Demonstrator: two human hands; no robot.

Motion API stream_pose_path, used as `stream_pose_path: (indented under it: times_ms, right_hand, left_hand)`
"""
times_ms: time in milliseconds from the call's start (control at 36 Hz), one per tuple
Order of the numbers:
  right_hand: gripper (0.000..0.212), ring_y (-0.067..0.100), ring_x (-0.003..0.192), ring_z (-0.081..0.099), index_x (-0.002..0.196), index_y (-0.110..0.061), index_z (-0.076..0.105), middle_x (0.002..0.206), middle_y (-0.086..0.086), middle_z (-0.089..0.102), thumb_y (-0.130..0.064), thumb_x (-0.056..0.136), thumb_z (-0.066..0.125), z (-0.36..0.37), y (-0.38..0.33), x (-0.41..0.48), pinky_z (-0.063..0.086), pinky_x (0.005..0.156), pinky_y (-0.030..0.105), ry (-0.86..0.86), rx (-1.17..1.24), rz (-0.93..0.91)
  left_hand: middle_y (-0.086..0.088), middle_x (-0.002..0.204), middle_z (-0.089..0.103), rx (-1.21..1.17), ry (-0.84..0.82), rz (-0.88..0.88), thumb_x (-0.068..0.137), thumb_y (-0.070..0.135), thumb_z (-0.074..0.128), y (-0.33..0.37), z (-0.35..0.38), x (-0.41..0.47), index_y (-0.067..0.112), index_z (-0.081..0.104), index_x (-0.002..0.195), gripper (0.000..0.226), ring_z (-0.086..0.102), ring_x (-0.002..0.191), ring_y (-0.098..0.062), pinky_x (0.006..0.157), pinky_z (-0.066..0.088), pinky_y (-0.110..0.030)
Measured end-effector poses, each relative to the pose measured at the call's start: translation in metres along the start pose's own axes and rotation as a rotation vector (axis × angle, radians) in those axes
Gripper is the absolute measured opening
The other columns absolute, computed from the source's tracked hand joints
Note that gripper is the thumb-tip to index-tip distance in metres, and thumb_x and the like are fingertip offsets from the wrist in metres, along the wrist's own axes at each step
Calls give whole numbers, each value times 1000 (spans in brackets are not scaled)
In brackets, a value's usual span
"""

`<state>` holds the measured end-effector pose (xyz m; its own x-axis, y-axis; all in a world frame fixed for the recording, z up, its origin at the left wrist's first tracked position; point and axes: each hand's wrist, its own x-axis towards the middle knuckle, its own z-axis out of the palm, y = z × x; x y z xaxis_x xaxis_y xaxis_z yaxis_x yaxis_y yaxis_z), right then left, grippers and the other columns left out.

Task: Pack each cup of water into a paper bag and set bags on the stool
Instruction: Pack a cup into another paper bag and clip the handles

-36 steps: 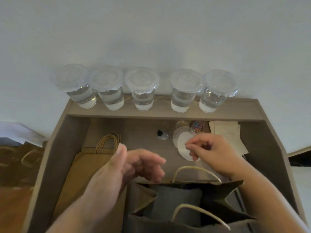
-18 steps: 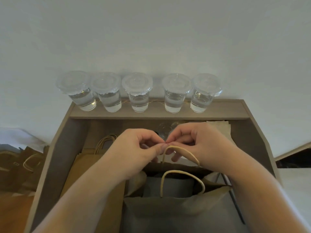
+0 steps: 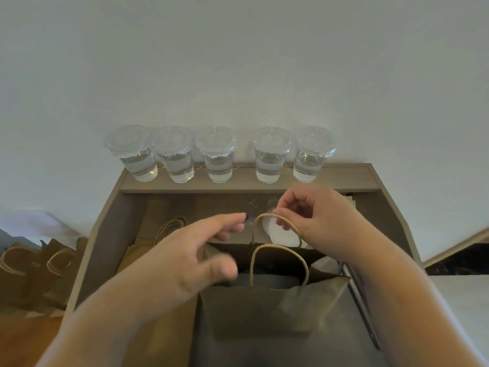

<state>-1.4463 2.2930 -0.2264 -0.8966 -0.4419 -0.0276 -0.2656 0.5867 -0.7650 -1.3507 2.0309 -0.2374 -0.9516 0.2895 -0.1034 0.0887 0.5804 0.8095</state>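
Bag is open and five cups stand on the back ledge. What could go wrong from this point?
1. Only the right hand steadies the paper bag, pinching its far handle; the left hand hovers open. The bag may sag or tip when a cup goes in.
2. The cups stand close together on a narrow ledge; lifting one could knock its neighbour over.

Left hand [image 3: 195,255] stretched forward, fingers loose and straight, slightly blurred; right hand [image 3: 317,221] curled, fingertips pinching the bag handle [image 3: 260,216]
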Motion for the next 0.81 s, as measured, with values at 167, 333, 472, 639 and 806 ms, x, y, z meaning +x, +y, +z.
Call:
stream_pose_path:
  times_ms: [167, 333, 472, 639, 806]
  right_hand:
    - [13, 0, 74, 69, 84, -37, 74, 81, -19, 74, -44, 95, 75, 3, 2, -6, 57, 71, 26, -169, -169, 19]
    - [16, -2, 74, 66, 79, -37, 73, 81, -25, 71, -49, 88, 78, 1, -7, -18, 57, 69, 27, -215, -280, 7]
    - [17, -9, 86, 63, 83, -36, 71, 84, -28, 69, -52, 89, 73, 5, -14, -36, 53, 72, 18, -206, -353, -41]
    - [15, -7, 86, 65, 88, -36, 72, 84, -24, 69, -50, 92, 69, 11, -25, -50, 56, 76, 18, -187, -368, -58]
    - [13, -2, 82, 66, 87, -35, 69, 84, -22, 69, -47, 93, 67, 24, -31, -55, 58, 75, 24, -128, -391, -62]
  left_hand:
    - [41, 132, 43, 526, 45, -18, 52, 104, 57, 17, 26, -1, 59, 20, 149, 113, 32, 121, 14, 111, 28, -29]
    - [24, 94, 60, 662, 170, 33, 80, 83, 32, 21, 49, 15, 49, 65, 113, 58, 51, 102, -3, 96, 43, -33]
    - [25, 81, 60, 545, 243, 97, 89, 71, 45, 16, 57, 12, 55, 56, 116, 33, 56, 89, -2, 86, 47, -35]
    - [26, 74, 59, 516, 279, 94, 88, 64, 48, 20, 56, 7, 47, 68, 98, 28, 56, 81, -3, 84, 50, -37]
    - [22, 85, 68, 548, 267, 55, 90, 62, 54, 20, 57, 5, 41, 79, 92, 33, 57, 90, -3, 94, 46, -33]
